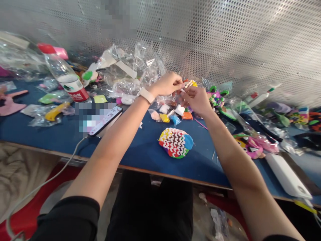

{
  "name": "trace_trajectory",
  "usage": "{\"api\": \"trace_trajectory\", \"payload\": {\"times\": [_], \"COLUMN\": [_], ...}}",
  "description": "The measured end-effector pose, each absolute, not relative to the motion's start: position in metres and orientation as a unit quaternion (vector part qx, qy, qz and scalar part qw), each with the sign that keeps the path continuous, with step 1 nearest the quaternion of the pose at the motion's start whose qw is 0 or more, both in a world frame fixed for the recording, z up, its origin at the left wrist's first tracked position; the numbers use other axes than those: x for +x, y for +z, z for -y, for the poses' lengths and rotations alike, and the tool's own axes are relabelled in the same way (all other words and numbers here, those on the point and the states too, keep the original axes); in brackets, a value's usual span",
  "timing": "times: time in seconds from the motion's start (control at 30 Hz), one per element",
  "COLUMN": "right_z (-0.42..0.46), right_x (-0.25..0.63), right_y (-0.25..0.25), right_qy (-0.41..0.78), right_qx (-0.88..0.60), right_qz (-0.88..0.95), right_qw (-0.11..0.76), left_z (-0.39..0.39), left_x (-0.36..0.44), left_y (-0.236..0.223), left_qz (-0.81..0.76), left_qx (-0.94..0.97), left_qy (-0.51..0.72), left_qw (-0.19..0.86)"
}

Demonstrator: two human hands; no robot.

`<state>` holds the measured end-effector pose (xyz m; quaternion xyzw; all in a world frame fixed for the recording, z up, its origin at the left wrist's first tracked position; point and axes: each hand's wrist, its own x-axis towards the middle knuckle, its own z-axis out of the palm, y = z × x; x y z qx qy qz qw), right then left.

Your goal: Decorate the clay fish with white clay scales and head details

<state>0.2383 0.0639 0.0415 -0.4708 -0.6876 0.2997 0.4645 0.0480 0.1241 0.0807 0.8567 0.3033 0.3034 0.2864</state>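
My left hand (pixel 169 84), with a pale band at its wrist, is closed in a pinch above the back of the table. Close to its fingertips, my right hand (pixel 198 101) is also pinched. A small white piece (pixel 183 90) shows at the right fingertips; what the left fingers pinch is too small to make out. Below the hands lie small lumps of modelling clay: white (pixel 180 110), yellow (pixel 165 117), blue (pixel 175 119) and orange (pixel 187 115). Nearer me rests a rounded multicoloured clay piece (pixel 175 143) covered in wavy white strips.
Clear plastic packaging (pixel 125 72) is heaped at the back against a perforated metal panel (pixel 240 40). A red-capped bottle (pixel 67 78) and a cabled phone (pixel 105 120) stand and lie left. Clay figures (pixel 250 144) and a white power bank (pixel 288 175) lie right.
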Motion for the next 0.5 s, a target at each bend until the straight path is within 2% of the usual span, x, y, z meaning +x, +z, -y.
{"api": "trace_trajectory", "payload": {"times": [0.2,0.5], "right_z": [-0.0631,-0.0658], "right_x": [0.2421,0.2444], "right_y": [0.0421,0.0444], "right_qy": [0.202,0.174], "right_qx": [-0.483,-0.458], "right_qz": [0.713,0.69], "right_qw": [0.466,0.533], "left_z": [-0.1286,-0.1223], "left_x": [0.048,0.0497], "left_y": [0.0753,0.0768], "left_qz": [-0.288,-0.302], "left_qx": [0.848,0.798], "left_qy": [0.312,0.342], "left_qw": [0.318,0.394]}}
